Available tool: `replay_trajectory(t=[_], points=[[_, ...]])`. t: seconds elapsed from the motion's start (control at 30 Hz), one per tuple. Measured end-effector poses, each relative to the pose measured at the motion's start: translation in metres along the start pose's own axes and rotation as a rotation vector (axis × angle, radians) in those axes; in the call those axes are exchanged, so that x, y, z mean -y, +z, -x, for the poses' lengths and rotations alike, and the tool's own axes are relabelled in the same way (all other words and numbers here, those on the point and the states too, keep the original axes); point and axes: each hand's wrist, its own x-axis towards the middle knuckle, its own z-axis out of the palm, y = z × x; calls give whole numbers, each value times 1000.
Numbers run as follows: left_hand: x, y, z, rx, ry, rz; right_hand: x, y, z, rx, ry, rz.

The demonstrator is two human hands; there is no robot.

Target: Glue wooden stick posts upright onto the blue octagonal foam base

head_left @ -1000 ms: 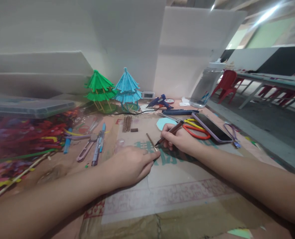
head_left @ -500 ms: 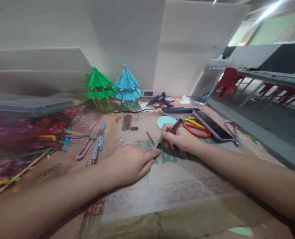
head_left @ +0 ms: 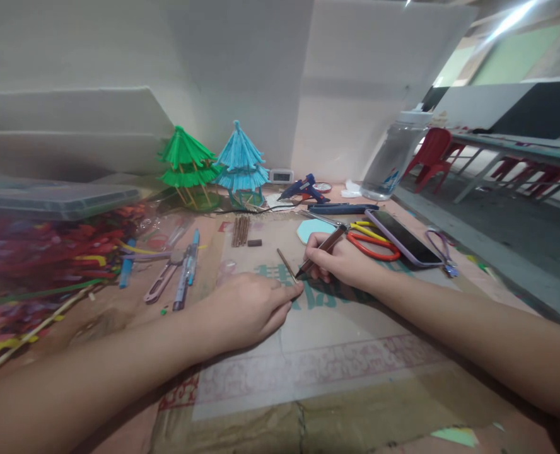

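My right hand [head_left: 332,258] is closed round a brown marker pen [head_left: 330,241]. Its dark tip meets a thin brown stick [head_left: 285,262] lying on the clear-covered work surface [head_left: 261,372]. The index fingertip of my left hand [head_left: 254,309] presses on the stick's near end, with the other fingers curled under. Farther back lie a row of brown sticks [head_left: 241,232] and a small brown cap-like piece [head_left: 255,243]. Behind my right hand rests a pale blue octagonal card [head_left: 314,229].
Scissors [head_left: 374,246] and a phone [head_left: 405,238] lie right, near a glue gun [head_left: 306,187] and water bottle [head_left: 393,157]. Green [head_left: 188,151] and blue [head_left: 240,154] tiered paper roofs stand behind. Pens [head_left: 185,277], a cutter [head_left: 159,280] and colourful scraps [head_left: 48,271] lie left.
The pen tip has shifted very slightly left along the stick. My left hand keeps its place on the stick's end.
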Motion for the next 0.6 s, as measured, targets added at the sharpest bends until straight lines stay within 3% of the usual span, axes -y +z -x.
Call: replay_trajectory(t=[0.6], points=[[2, 3, 2, -18, 13, 10, -1, -1, 0, 28, -13, 23]])
